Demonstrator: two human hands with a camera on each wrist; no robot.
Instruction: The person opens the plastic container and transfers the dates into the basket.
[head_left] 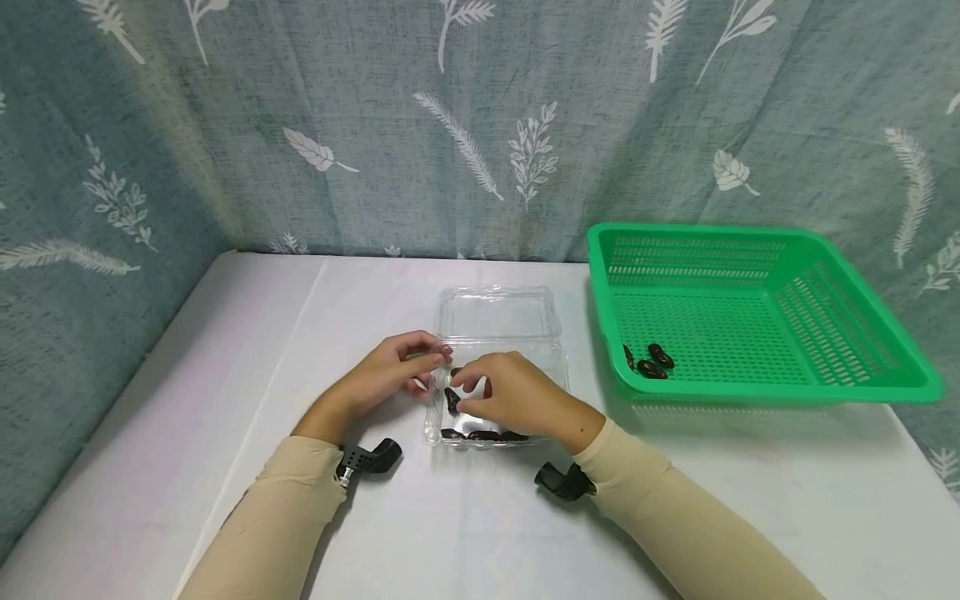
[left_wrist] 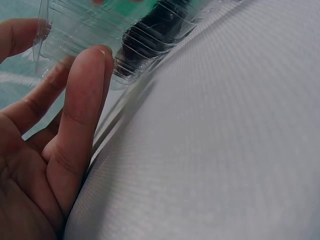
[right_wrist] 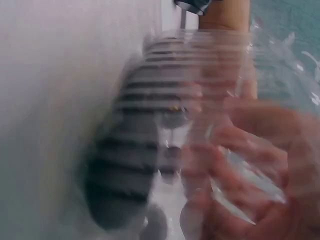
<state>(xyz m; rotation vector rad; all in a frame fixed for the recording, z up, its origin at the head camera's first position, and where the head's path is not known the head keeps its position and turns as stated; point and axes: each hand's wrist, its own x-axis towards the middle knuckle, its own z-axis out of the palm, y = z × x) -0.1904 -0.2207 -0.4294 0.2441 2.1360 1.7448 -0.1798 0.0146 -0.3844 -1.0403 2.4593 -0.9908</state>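
Dark dates in clear container, frame center; left hand holds container's edge, right hand pinches one.

The desk was spread with a white cloth, whose fine weave showed close up in the left wrist view. A straight crease ran down its left part, from the far edge toward the near side, and faint pinkish tints lay over parts of the cloth. Near the middle sat a clear plastic container, its lid opened back toward the far edge; whether the lid touched the cloth could not be told. To the right, apart from the container, stood a green basket with perforated walls, its rim reaching past the right edge of the desk in the head view and a soft shadow beneath its near side.
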